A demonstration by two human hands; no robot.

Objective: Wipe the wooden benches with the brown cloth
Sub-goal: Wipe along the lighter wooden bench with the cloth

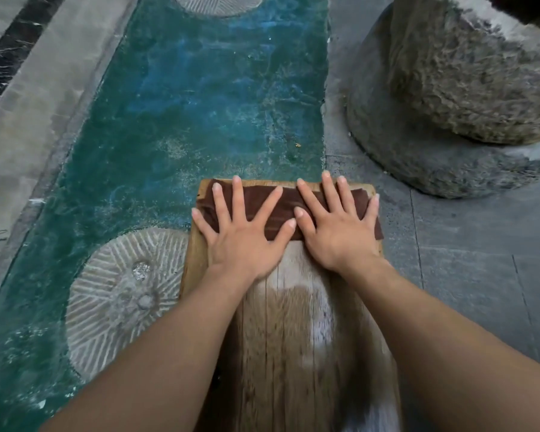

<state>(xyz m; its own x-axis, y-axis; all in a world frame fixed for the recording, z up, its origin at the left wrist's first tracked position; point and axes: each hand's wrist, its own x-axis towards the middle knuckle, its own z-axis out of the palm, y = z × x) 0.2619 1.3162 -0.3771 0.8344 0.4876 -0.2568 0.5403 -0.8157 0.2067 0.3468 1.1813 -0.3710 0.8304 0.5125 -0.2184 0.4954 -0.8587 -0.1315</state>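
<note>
A long wooden bench [293,332] runs away from me down the middle of the view, its grain worn and pale in patches. A folded brown cloth [289,202] lies across the bench's far end, reaching from edge to edge. My left hand [242,229] presses flat on the cloth's left half with fingers spread and straight. My right hand [337,222] presses flat on the right half, fingers also spread, little finger near the bench's right edge. Both palms partly rest on the bare wood just behind the cloth.
A blue-green floor strip [206,88] lies left of and beyond the bench, with carved round stones [122,300] set in it. A large rough stone base [455,98] stands at the right on grey paving [468,244]. Pale stone slabs border the far left.
</note>
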